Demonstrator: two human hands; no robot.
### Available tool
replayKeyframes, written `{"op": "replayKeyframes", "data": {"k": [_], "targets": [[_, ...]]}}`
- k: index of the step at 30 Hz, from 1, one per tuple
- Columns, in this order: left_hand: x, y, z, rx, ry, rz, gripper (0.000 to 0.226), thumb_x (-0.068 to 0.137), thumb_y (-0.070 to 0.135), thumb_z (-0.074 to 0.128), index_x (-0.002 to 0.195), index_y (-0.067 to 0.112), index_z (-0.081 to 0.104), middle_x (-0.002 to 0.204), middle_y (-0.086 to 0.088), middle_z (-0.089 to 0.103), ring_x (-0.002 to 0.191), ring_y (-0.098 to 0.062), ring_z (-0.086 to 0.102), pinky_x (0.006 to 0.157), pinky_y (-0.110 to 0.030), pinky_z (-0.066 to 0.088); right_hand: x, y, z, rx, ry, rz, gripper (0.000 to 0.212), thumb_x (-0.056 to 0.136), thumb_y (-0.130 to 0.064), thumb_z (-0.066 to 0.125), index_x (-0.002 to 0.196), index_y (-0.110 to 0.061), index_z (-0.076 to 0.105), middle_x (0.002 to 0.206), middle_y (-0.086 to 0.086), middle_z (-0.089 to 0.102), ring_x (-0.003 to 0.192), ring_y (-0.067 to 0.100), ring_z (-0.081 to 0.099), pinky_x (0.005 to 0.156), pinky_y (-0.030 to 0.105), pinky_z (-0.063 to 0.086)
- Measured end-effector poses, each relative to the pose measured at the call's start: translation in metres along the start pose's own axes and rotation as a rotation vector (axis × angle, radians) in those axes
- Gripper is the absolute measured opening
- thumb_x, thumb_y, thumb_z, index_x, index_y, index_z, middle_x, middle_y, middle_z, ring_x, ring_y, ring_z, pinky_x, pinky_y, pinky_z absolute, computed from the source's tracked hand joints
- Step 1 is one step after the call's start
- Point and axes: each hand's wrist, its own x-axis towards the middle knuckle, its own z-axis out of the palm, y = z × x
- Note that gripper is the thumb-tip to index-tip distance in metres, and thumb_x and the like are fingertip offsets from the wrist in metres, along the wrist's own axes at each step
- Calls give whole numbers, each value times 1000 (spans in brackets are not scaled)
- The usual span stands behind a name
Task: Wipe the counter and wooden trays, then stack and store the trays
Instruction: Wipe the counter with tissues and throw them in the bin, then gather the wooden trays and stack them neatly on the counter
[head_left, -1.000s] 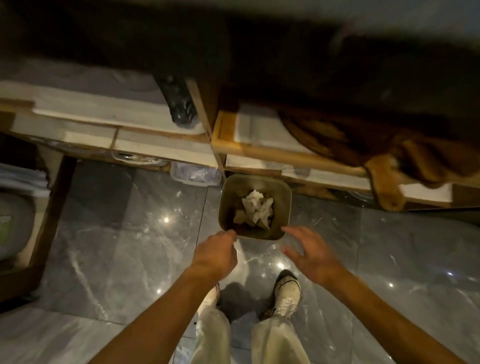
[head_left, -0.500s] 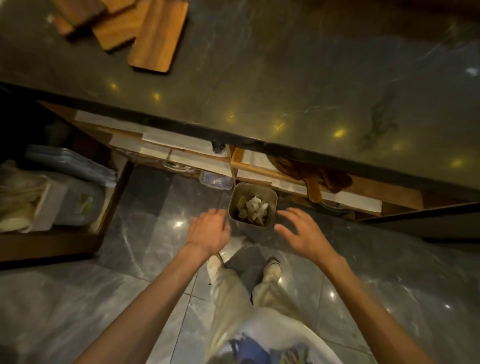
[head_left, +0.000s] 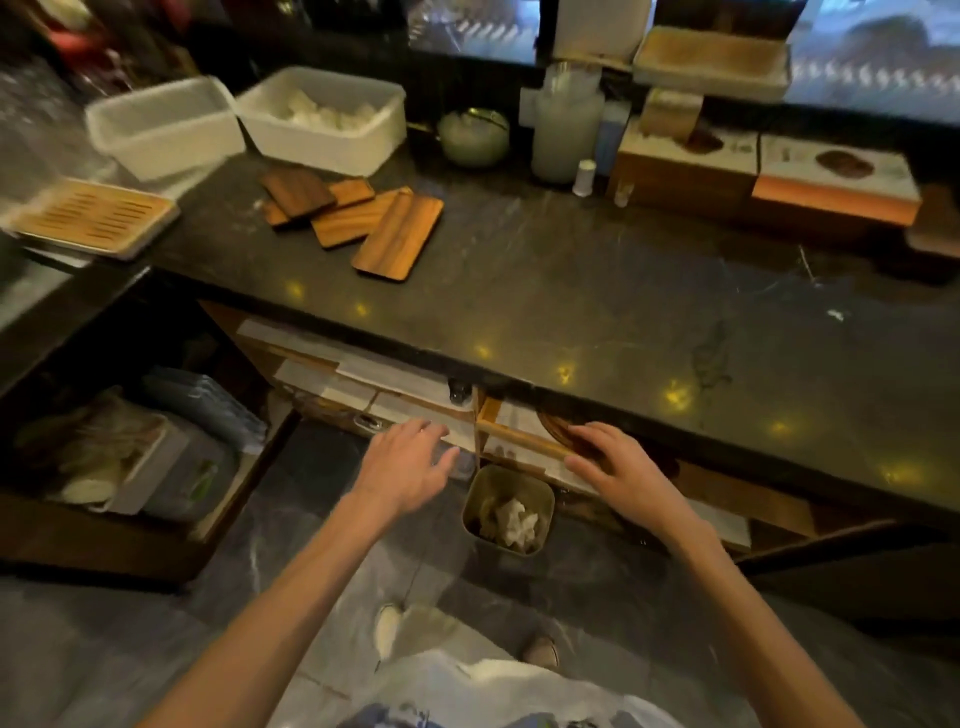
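Several flat wooden trays (head_left: 376, 223) lie overlapping on the dark stone counter (head_left: 597, 291), toward its back left. My left hand (head_left: 405, 465) hovers below the counter's front edge, fingers spread, holding nothing. My right hand (head_left: 621, 465) is level with it, palm down and fingers apart, in front of the brown cloth (head_left: 558, 428) on the shelf under the counter. Between and below my hands, a small square bin (head_left: 506, 509) with crumpled white paper in it stands on the floor.
Two white plastic tubs (head_left: 244, 117) stand at the counter's back left, with a slatted wooden tray (head_left: 93, 215) on the left ledge. Bottles (head_left: 563, 130) and wooden boxes (head_left: 753, 176) line the back right. An open cabinet (head_left: 135, 457) with containers is at the lower left.
The view has lifted from the floor bin to the whole counter. Both hands have risen from the bin's rim to the level of the under-counter shelf, still holding nothing.
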Motion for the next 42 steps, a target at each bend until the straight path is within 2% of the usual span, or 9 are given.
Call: {"op": "replayKeyframes", "data": {"k": [5,14,21,25,31,34,37,39,42], "targets": [[18,-20,-47,32,45,-12,49,92,55,35,127,28,57,129,3,60,120,-20,56,100,-39,42,35,-49,-20,0,4,-80,52,90,-53,51,139,-37,44,144,-13,44,133,7,41,105,27,36],[61,-96,-150,99,148,2,47,95,49,44,135,24,52,140,0,53,127,-22,51,105,-39,40,113,-161,-36,-55,12,-214,59,84,-62,54,139,-47,37,152,-10,34,140,11,30,109,32,29],[76,-197,-196,160,141,-20,46,96,47,44,137,26,50,140,1,53,127,-21,51,106,-39,41,169,-248,16,-8,22,-228,63,86,-56,57,143,-38,38,153,-6,35,140,12,32,108,28,29],[86,-250,-217,191,101,-29,45,97,46,42,136,24,51,139,-1,54,126,-23,52,104,-39,42,190,-285,51,35,40,-229,62,86,-55,57,143,-36,40,151,-5,39,138,12,36,113,37,34],[129,-275,-213,131,53,14,43,99,46,36,130,24,56,132,-1,60,119,-21,57,101,-40,45,213,-292,68,34,11,-110,65,81,-68,51,140,-43,39,151,-8,38,138,9,35,111,33,32],[160,-274,-201,113,30,31,44,100,45,35,129,22,57,131,-2,61,120,-22,57,102,-40,43,229,-286,54,28,29,-56,77,72,-78,45,139,-41,40,148,-9,42,135,7,38,110,33,35],[192,-271,-190,108,38,27,44,99,45,34,126,20,60,126,-3,65,117,-23,59,102,-40,41,252,-277,38,7,59,-10,79,71,-78,44,139,-39,42,147,-8,44,134,8,41,111,35,37],[218,-272,-185,97,21,13,45,99,45,33,127,21,59,127,-3,64,119,-23,58,108,-44,34,275,-270,28,-24,65,13,76,73,-75,45,139,-38,42,147,-7,45,134,9,41,109,33,36],[256,-275,-179,31,-22,-35,46,100,45,33,135,24,52,132,-1,61,125,-23,54,118,-56,10,318,-262,16,-34,78,13,70,78,-71,48,139,-36,43,145,-7,47,133,9,43,107,33,37]]}}
